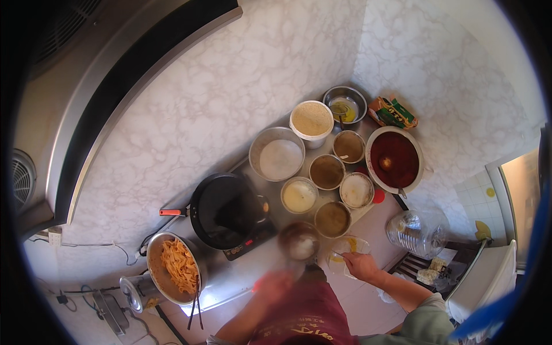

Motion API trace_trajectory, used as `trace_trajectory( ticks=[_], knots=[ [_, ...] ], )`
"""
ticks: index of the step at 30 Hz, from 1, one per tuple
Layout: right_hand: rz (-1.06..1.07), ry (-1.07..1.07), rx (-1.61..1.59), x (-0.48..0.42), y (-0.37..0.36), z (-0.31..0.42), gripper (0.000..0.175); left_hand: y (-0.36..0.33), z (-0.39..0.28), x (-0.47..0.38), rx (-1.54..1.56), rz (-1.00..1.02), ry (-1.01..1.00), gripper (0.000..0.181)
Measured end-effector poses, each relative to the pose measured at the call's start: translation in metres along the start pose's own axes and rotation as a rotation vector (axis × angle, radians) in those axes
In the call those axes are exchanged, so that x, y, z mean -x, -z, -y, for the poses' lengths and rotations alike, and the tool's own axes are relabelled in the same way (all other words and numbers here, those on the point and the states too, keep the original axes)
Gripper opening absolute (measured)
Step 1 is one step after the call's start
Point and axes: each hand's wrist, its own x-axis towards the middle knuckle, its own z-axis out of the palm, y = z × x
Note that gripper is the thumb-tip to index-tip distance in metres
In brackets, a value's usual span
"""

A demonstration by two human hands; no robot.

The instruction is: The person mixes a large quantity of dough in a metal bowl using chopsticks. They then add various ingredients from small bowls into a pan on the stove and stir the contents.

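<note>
My right hand [359,264] grips the thin handle of a utensil at the rim of a clear plastic bowl [347,249] with yellow residue. Blurred by motion, my left hand [276,282] is over the counter's front edge, beside something red; its fingers cannot be made out. Ahead of it stands a metal bowl of white powder [302,242], also blurred. Round tubs of brown powder [332,219], pale yellow powder [299,195] and white grains [356,190] stand close by. At the left, chopsticks [196,306] lean in a metal bowl [156,276] of broad orange-coloured strips [180,267].
A black wok [226,211] sits on an induction cooker [250,245]. Behind are a large pot of white grains [278,159], a white bucket of tan powder [312,120] and a bowl of dark red sauce [394,159]. A clear plastic jug [418,233] lies at the right.
</note>
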Motion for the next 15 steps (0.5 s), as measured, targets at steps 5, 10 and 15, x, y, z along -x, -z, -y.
trace_trajectory(
  ticks=[5,10,15],
  knots=[
    [-0.006,-0.063,-0.164,-0.005,-0.005,-0.014,0.020,-0.022,-0.022,0.006,-0.017,0.017,0.043,0.016],
    [0.080,-0.415,-0.635,-0.032,0.016,-0.039,0.021,-0.009,-0.003,-0.002,-0.384,-0.019,-0.092,0.017],
    [-0.015,-0.547,-1.038,-0.098,0.046,-0.056,0.026,0.007,0.010,-0.007,-0.237,0.021,-0.048,0.015]
  ],
)
